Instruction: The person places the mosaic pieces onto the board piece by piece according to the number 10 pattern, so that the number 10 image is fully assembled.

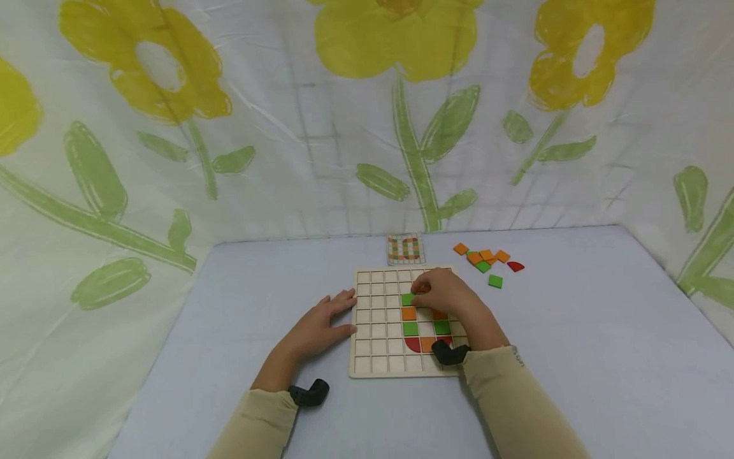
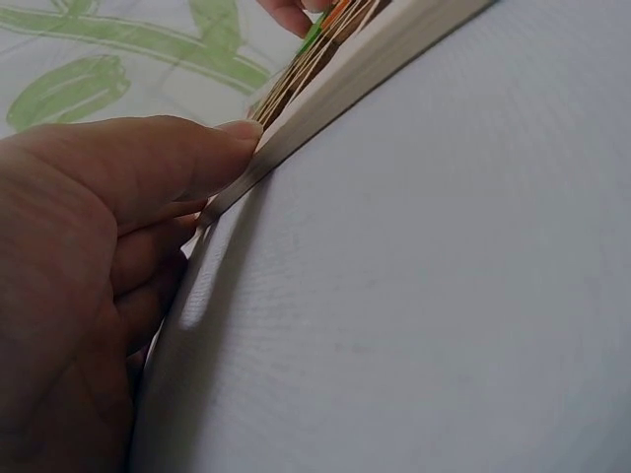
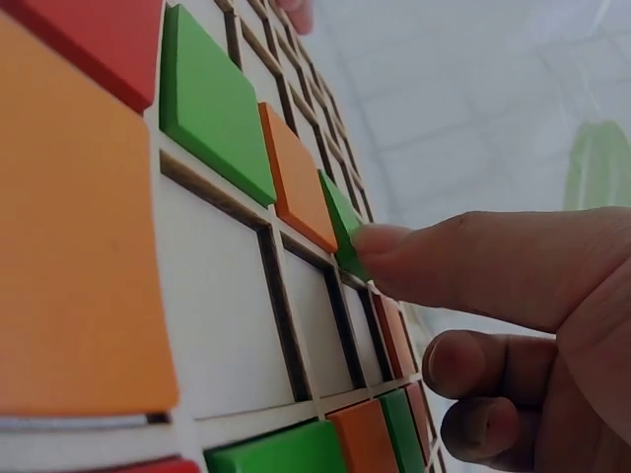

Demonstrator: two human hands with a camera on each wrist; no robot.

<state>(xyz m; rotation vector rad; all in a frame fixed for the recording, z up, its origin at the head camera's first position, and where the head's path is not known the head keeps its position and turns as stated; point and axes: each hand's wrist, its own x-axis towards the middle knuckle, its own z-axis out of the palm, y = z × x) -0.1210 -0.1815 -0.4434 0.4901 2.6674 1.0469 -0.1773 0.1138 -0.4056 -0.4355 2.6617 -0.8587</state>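
A pale wooden grid board (image 1: pixel 378 348) lies on the table. My right hand (image 1: pixel 450 296) reaches over its right half, thumb and curled fingers at a green square tile (image 3: pixel 342 219); the thumb tip overlaps this tile's edge in the right wrist view. Below it in the same column come an orange tile (image 1: pixel 409 313), another green tile (image 1: pixel 410 328) and a red rounded tile (image 1: pixel 413 344). My left hand (image 1: pixel 315 326) rests with spread fingers along the board's left edge, its thumb (image 2: pixel 187 163) touching that edge. Part of the board is hidden under my right hand.
A small printed card (image 1: pixel 405 249) with a coloured grid pattern lies behind the board. Several loose tiles are at the back right, among them an orange square (image 1: pixel 461 249), a green square (image 1: pixel 496 281) and a red rounded piece (image 1: pixel 515 266). A flowered curtain (image 1: pixel 258 204) hangs behind the table.
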